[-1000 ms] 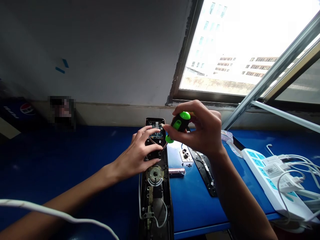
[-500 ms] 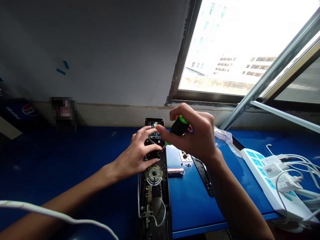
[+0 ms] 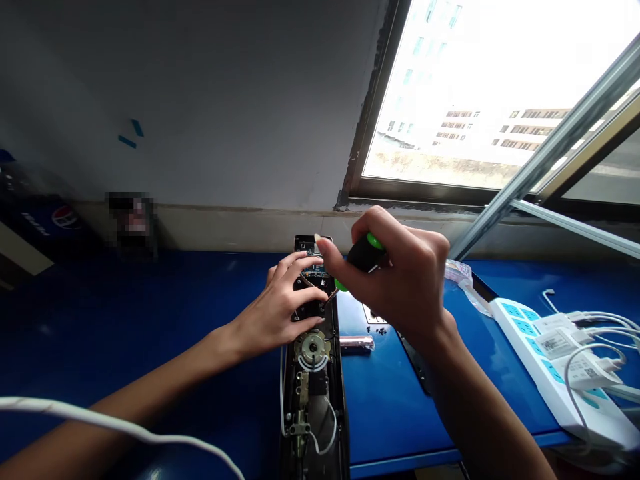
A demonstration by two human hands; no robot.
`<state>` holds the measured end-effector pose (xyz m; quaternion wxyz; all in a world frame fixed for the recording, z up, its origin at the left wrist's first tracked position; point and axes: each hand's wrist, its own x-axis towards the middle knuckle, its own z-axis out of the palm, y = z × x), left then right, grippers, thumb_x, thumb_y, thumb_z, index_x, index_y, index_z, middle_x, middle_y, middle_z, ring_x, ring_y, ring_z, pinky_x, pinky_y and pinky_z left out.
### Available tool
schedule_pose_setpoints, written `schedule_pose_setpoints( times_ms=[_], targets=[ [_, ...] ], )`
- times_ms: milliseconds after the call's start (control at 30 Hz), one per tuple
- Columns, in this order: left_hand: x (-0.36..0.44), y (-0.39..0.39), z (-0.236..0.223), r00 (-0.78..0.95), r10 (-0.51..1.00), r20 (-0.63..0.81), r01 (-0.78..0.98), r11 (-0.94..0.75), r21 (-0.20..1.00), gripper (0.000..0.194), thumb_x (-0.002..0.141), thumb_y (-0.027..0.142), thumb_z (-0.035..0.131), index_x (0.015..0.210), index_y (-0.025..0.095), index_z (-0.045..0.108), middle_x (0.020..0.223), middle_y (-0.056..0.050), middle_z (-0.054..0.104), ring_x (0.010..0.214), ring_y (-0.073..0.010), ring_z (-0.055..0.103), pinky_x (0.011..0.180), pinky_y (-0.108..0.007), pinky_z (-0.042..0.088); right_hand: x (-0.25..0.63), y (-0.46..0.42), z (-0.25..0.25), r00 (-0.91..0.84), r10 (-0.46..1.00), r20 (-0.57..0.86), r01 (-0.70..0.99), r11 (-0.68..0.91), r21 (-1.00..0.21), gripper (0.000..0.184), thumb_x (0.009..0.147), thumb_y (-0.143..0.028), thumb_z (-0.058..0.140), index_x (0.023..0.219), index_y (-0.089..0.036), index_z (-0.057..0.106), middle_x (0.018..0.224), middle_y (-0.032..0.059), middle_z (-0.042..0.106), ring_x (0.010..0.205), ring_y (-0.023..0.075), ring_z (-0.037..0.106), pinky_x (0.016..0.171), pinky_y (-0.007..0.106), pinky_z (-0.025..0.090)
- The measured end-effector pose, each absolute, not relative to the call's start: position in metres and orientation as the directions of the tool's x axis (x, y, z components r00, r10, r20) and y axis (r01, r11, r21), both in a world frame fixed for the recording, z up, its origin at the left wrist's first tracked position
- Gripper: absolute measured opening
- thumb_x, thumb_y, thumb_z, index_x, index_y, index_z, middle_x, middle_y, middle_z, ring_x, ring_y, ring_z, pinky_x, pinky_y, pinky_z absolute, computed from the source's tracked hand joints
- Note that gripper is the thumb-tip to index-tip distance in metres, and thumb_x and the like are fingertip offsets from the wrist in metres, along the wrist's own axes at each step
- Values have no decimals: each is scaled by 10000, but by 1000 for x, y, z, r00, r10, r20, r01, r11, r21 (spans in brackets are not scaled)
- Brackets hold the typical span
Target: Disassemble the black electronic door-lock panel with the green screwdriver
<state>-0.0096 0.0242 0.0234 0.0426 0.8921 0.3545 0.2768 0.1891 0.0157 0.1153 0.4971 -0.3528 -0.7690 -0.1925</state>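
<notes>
A long, dark electronic lock body (image 3: 313, 387) lies with its inside showing: a circuit board, a black plate, a round metal part and white wires. My left hand (image 3: 283, 300) rests across its upper part, fingers spread over the board and the plate. In my right hand (image 3: 400, 267) is a screwdriver (image 3: 364, 255) with a black and green handle. Its shaft slants down to the right side of the black plate, close to my left fingertips. Whether the tip sits in a screw is too small to tell.
Small dark screws (image 3: 381, 331) and a pinkish wrapped cylinder (image 3: 356, 344) lie right of the lock. A black panel (image 3: 417, 363) is partly behind my right forearm. A white power strip (image 3: 530, 353) with plugs stands further right. A white cable (image 3: 125, 430) crosses the lower left.
The whole view has shifted slightly, so things sit further right. My right hand has turned a little with the screwdriver and moved slightly rightward. My left hand keeps its place on the lock.
</notes>
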Motion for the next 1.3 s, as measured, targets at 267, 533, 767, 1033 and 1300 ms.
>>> schedule_pose_setpoints(
  times_ms=[267, 533, 767, 1033, 1300],
  targets=[
    [-10, 24, 21, 576, 664, 476, 596, -740, 312, 208, 885, 297, 777, 1089, 267, 749, 1607, -88, 353, 1542, -402, 201, 1207, -670, 315, 210, 14, 130, -563, 370, 739, 485, 872, -67, 211, 921, -257, 735, 1091, -166, 652, 841, -12, 716, 669, 79, 610, 610, 220, 518],
    [-10, 24, 21, 581, 678, 450, 609, -729, 311, 251, 893, 313, 770, 1141, 273, 750, 1609, -86, 370, 1551, -399, 187, 1226, -685, 286, 204, 9, 127, -491, 368, 790, 628, 778, 27, 372, 911, -488, 728, 755, -169, 616, 567, -47, 567, 501, 68, 423, 494, 256, 368],
    [-12, 24, 19, 565, 661, 494, 587, -742, 323, 237, 874, 299, 784, 1107, 272, 749, 1583, -84, 377, 1538, -390, 193, 1222, -663, 330, 210, 7, 131, -558, 431, 709, 560, 826, -62, 218, 938, -366, 723, 884, -177, 630, 709, -32, 649, 592, 69, 527, 542, 211, 416],
    [-11, 24, 19, 547, 661, 514, 577, -742, 340, 259, 848, 267, 805, 1101, 263, 750, 1582, -88, 371, 1526, -390, 228, 1219, -643, 365, 212, 7, 132, -608, 426, 670, 516, 853, -74, 171, 960, -330, 698, 977, -169, 642, 783, -23, 687, 638, 73, 593, 583, 205, 462],
    [-10, 20, 20, 536, 674, 508, 593, -729, 342, 228, 854, 261, 796, 1074, 255, 740, 1585, -83, 365, 1522, -398, 224, 1206, -652, 375, 217, 4, 139, -707, 427, 564, 365, 903, -227, 340, 906, -85, 631, 1238, -160, 624, 1045, 22, 738, 854, 93, 679, 731, 209, 537]
  ],
)
